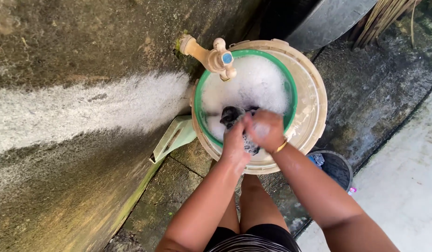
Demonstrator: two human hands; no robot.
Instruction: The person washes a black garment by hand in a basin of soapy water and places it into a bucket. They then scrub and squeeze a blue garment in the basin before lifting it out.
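Observation:
A dark wet cloth [232,114] lies in white suds inside a green basin [200,95], which sits in a larger cream tub [314,100]. My left hand [235,142] and my right hand [266,130] are pressed together over the near rim, both closed on a bunch of that dark cloth. Foam covers my fingers. A thin bangle [281,147] circles my right wrist. A beige tap [211,57] sticks out from the wall above the basin's far left.
A mossy concrete wall [76,116] fills the left side. A pale green scoop [175,136] leans by the tub. A small dark bucket [336,168] stands at the right, a big black container [318,18] behind. Wet ground, my knee [253,196] below.

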